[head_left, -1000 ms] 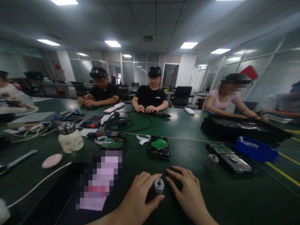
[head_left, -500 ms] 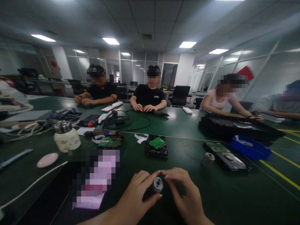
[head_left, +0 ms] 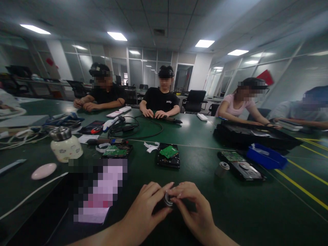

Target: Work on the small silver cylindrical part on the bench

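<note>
Both bare hands at the near middle of the green table [head_left: 197,167], arms coming in from the near side. Left hand [head_left: 150,205] has a small metal cylinder [head_left: 167,201] pinched between thumb and forefinger, thumb on the near side, forefinger on the far side; other fingers bunched behind the forefinger. Right hand [head_left: 196,203] arched just to the right, thumb and fingertips drawn close together at the cylinder's top end, partly covering it; cannot tell whether they pinch anything. Fingertips of the two hands nearly meet there. A second metal cylinder [head_left: 222,169] stands upright farther off to the right, well apart from the hands, just left of an opened hard drive [head_left: 247,169]. Beyond the hands, near the middle, a black drive [head_left: 175,161] with a green circuit board [head_left: 168,152] on top. To the left, a pinkish sheet [head_left: 96,216], partly blurred out; farther left, a pale flask [head_left: 67,148] with a metal lid and a pink oval object [head_left: 44,171]. Far right, a blue bin [head_left: 266,162]. Across the table, a person [head_left: 161,99] in a black shirt, both hands resting at the far side.
</note>
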### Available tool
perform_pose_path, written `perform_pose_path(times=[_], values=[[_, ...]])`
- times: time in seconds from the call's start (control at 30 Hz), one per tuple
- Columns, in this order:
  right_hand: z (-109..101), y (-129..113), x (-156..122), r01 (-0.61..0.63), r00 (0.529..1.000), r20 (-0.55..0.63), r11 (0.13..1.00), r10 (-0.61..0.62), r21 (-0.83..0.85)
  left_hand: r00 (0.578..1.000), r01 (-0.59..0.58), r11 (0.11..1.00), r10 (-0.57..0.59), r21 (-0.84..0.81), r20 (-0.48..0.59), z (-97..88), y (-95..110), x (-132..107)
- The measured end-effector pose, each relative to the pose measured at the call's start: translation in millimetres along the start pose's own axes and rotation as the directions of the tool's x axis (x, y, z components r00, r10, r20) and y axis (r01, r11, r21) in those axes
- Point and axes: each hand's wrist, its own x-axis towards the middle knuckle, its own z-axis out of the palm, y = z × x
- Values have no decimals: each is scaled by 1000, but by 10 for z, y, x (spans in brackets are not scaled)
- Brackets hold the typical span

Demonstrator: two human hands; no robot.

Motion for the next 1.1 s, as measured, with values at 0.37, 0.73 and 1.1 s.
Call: perform_pose_path(times=[0.37,0.73,1.1], values=[[-32,-76,-10,-80,996,-50,995,77,-64,999,26,999,-25,27,-19,35,-42,-2],[-97,-56,-9,-223,905,302,938,300,-266,967,-155,988,157,25,-202,-61,36,-77],[-48,-76,21,-155,770,515,894,377,-421,959,-238,942,267,237,-99,-77,-18,-70]])
